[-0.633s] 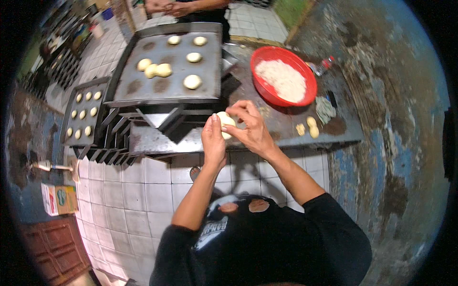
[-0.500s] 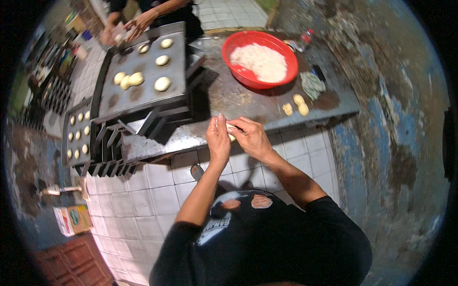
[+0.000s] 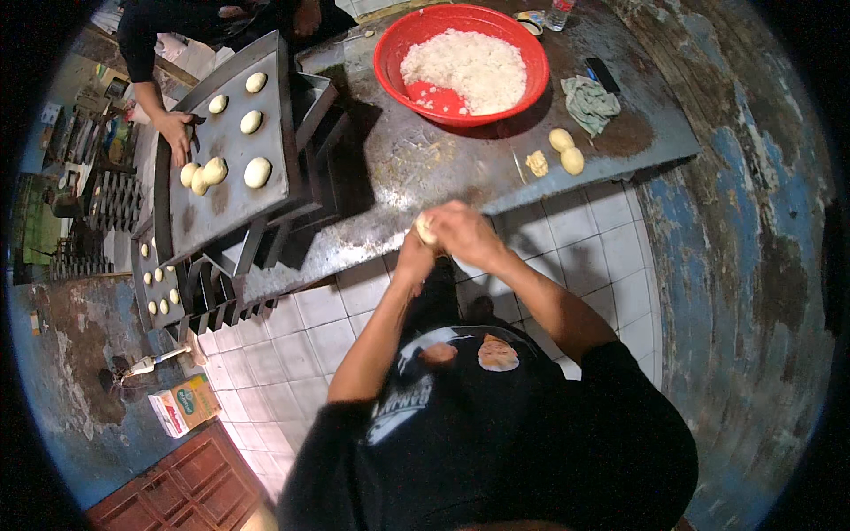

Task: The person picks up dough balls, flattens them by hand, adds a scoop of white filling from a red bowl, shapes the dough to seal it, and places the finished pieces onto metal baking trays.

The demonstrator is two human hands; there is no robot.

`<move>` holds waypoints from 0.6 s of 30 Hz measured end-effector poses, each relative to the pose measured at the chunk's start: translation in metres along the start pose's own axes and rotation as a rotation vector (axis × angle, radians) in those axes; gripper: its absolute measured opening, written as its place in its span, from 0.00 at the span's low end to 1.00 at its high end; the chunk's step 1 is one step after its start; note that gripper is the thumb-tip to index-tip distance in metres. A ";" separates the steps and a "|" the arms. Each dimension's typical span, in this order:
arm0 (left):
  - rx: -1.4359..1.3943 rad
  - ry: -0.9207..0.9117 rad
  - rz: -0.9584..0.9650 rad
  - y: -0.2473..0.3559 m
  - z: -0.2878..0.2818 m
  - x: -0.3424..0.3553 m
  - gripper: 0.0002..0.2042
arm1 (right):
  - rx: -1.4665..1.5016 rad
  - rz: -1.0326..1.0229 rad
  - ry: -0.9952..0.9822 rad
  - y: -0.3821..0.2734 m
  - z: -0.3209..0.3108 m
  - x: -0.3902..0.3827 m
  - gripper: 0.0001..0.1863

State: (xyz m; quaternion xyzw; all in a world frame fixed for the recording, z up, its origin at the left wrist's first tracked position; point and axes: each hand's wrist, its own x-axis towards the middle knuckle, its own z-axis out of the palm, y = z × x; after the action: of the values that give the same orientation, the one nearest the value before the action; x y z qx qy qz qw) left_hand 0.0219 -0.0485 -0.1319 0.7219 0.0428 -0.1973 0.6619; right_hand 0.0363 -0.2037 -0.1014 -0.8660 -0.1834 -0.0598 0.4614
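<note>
A pale dough ball (image 3: 426, 230) sits between my hands, in front of the table's near edge. My left hand (image 3: 414, 262) is closed around it from below and the left. My right hand (image 3: 467, 235), somewhat blurred, curls over its right side with the fingers bent together. Beyond them on the table stands a wide red basin (image 3: 382, 74) holding a white, crumbly or shredded filling (image 3: 482, 66); a patch of its bottom shows. To the right lie two dough balls (image 3: 567, 150) touching each other and a small rough yellowish lump (image 3: 537, 164).
At the left, a dark metal baking tray (image 3: 232, 146) carries several dough balls, three of them clustered. A co-worker's hand (image 3: 175, 134) rests at its left edge. Another tray (image 3: 162, 290) of dough balls sits lower left. A greenish cloth (image 3: 590, 104), phone (image 3: 602, 75) and bottle (image 3: 558, 14) lie right of the basin.
My view has shifted, so the table appears turned and closer. My right hand has moved from pinching with its fingertips to lying over the dough ball. The co-worker's hand has come down to the tray's edge.
</note>
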 end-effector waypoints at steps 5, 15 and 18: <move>-0.303 0.033 -0.060 0.040 -0.015 0.055 0.18 | 0.272 0.267 -0.049 0.056 -0.023 0.130 0.14; -0.306 0.083 0.075 0.096 -0.087 0.170 0.31 | -0.398 0.095 -0.028 0.269 0.033 0.346 0.14; -0.192 0.147 0.067 0.091 -0.098 0.190 0.25 | -0.487 0.055 -0.175 0.286 0.053 0.352 0.13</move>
State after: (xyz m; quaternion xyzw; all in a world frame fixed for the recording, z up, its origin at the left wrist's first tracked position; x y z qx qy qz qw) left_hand 0.2479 -0.0021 -0.1069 0.6688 0.0856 -0.1164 0.7292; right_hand 0.4654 -0.2123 -0.2574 -0.9580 -0.1793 -0.0145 0.2231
